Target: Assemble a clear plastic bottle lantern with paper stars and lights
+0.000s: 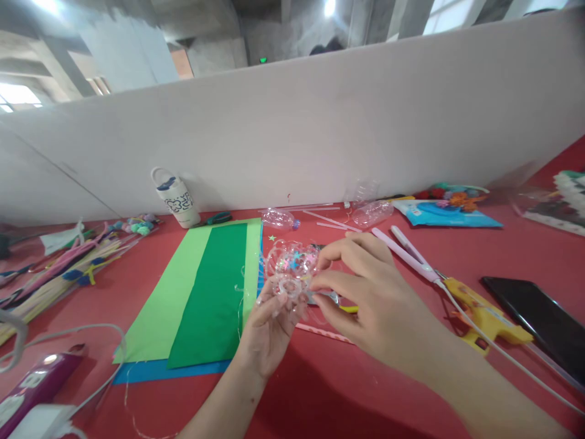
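Note:
My left hand (269, 332) is closed round a clear plastic bottle piece (290, 288), its round open neck facing me. Colourful little stars (295, 261) show in or behind the clear plastic, in blue and pink. Beside the neck, my right hand (361, 286) has its thumb and fingertips drawn together in a pinch at the plastic's right side. Whatever lies between those fingertips is too small to make out. Partly hidden beneath the hands are a yellow-handled item (350, 309) and a pink patterned strip (324, 333).
Green sheets (214, 299) lie left of my hands. A yellow glue gun (487, 314), a pink hair straightener (406, 256) with a cord and a black phone (539, 317) lie right. Clear bottles (278, 218), a white tumbler (176, 198) and a blue packet (450, 214) line the white partition (297, 134).

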`<move>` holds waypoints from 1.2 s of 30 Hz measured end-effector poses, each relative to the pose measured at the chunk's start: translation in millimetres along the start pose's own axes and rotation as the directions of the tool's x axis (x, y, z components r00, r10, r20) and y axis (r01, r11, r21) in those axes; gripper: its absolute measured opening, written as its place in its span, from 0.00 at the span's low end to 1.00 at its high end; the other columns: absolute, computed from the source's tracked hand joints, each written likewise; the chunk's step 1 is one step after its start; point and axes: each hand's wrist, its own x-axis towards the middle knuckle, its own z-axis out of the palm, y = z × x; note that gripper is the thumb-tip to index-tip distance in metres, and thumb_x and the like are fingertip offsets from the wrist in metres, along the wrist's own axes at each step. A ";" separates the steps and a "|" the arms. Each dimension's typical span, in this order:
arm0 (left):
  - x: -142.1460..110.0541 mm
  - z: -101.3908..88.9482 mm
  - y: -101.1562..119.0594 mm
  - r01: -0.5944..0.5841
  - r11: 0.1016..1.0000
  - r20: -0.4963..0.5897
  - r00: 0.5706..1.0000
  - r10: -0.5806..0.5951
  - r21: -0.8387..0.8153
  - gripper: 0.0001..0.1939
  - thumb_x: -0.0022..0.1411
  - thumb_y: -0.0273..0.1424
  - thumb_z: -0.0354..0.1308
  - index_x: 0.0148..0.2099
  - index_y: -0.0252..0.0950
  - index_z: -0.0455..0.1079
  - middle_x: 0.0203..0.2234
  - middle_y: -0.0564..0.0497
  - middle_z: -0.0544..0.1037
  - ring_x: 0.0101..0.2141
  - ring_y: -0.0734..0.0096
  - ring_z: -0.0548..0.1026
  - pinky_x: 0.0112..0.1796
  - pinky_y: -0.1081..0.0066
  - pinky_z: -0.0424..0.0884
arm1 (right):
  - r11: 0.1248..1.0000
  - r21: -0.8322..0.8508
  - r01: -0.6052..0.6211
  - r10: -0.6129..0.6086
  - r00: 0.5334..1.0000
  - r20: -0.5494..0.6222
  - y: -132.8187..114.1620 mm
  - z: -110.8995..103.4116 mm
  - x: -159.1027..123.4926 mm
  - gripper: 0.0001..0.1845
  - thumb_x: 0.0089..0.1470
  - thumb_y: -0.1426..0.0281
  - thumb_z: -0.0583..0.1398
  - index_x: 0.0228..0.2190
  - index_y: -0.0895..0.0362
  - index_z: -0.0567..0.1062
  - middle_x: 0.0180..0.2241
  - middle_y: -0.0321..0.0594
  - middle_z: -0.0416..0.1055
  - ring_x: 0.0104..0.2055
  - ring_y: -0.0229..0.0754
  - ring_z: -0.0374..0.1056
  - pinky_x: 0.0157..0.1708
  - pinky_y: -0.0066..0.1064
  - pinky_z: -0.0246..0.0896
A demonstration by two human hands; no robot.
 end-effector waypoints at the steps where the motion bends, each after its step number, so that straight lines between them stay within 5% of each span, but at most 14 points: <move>1: 0.1 -0.2 0.1 0.001 1.000 -0.002 1.000 -0.001 0.000 0.15 0.47 0.20 0.64 0.38 0.37 0.69 0.30 0.54 0.79 0.30 0.75 0.78 0.37 0.75 0.74 | 1.000 0.002 0.002 -0.002 1.000 -0.011 0.2 0.5 0.0 0.08 0.54 0.74 0.56 0.26 0.55 0.74 0.35 0.41 0.67 0.41 0.44 0.58 0.42 0.41 0.56; 7: 1.5 -2.1 -0.7 0.030 0.999 -0.014 0.999 -0.030 0.023 0.09 0.51 0.21 0.62 0.35 0.35 0.69 0.25 0.53 0.78 0.28 0.74 0.78 0.36 0.75 0.74 | 0.999 0.026 0.032 -0.031 0.997 -0.065 0.2 0.0 -1.3 0.07 0.54 0.74 0.56 0.26 0.55 0.73 0.38 0.41 0.67 0.42 0.44 0.59 0.43 0.42 0.56; 14: 1.5 0.3 0.4 0.026 1.000 0.030 0.999 -0.026 0.017 0.06 0.51 0.22 0.62 0.34 0.33 0.71 0.26 0.52 0.79 0.26 0.75 0.77 0.31 0.77 0.74 | 0.997 0.018 0.076 -0.076 0.997 0.017 0.1 5.3 0.2 0.09 0.54 0.75 0.56 0.30 0.54 0.76 0.44 0.43 0.67 0.49 0.47 0.56 0.49 0.44 0.54; 22: 1.4 0.2 0.1 -0.006 0.999 0.039 0.999 0.004 0.048 0.08 0.53 0.22 0.61 0.37 0.34 0.71 0.29 0.51 0.79 0.30 0.74 0.77 0.34 0.76 0.73 | 1.000 -0.012 0.017 -0.018 0.997 -0.078 0.2 14.0 -1.3 0.08 0.52 0.75 0.57 0.32 0.55 0.76 0.47 0.45 0.66 0.52 0.50 0.56 0.50 0.51 0.55; 36: -1.7 1.4 -0.6 -0.049 0.993 0.058 0.997 0.043 0.103 0.12 0.50 0.21 0.63 0.38 0.38 0.70 0.29 0.55 0.78 0.29 0.76 0.75 0.32 0.77 0.70 | 0.995 0.090 -0.044 0.041 0.998 0.042 4.1 19.3 -1.5 0.08 0.52 0.77 0.57 0.26 0.55 0.73 0.52 0.41 0.62 0.55 0.47 0.52 0.52 0.45 0.54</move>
